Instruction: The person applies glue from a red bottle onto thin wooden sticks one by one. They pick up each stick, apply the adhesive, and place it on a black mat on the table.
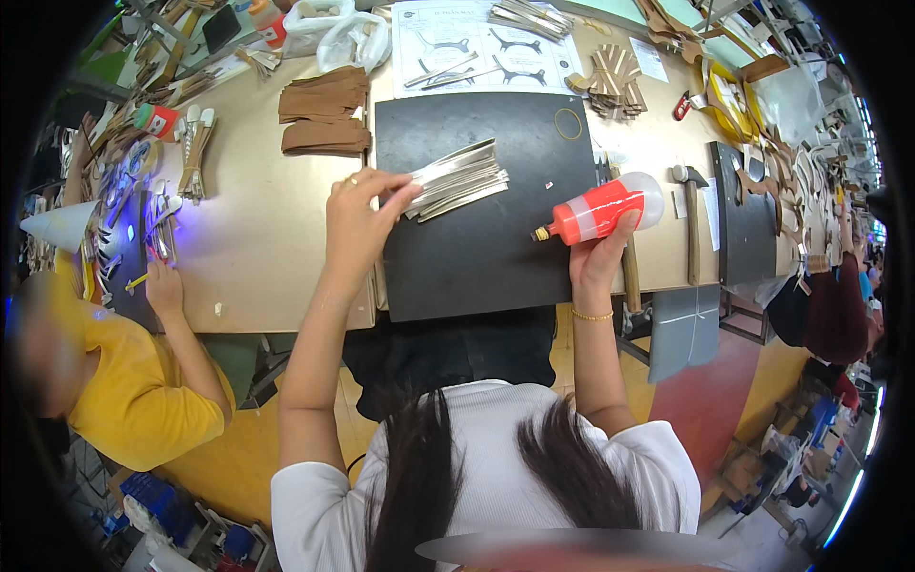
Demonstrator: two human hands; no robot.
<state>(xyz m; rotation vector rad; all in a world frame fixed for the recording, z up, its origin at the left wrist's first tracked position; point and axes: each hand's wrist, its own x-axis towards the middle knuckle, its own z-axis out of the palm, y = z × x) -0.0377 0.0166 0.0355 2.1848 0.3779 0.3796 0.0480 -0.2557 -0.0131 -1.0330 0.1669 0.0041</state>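
A fanned stack of shiny silvery-gold strips [462, 181] lies on a black mat [477, 272]. The thumb and fingers of my left hand [367, 205] pinch the stack's left end. In my right hand [602, 250] is a squeeze bottle [610, 208], red with a translucent base. It is tilted on its side above the mat's right edge, its narrow nozzle pointing left toward the strips. My fingers wrap round it from below, partly hidden behind it. A rubber band [568, 124] rests on the mat's far right corner.
Brown strip bundles [326, 110] lie at the far left of the mat, a printed sheet [481, 48] beyond it. A hammer [692, 214] lies on the right. A co-worker in a yellow shirt [152, 381] sits at my left, a hand on the table.
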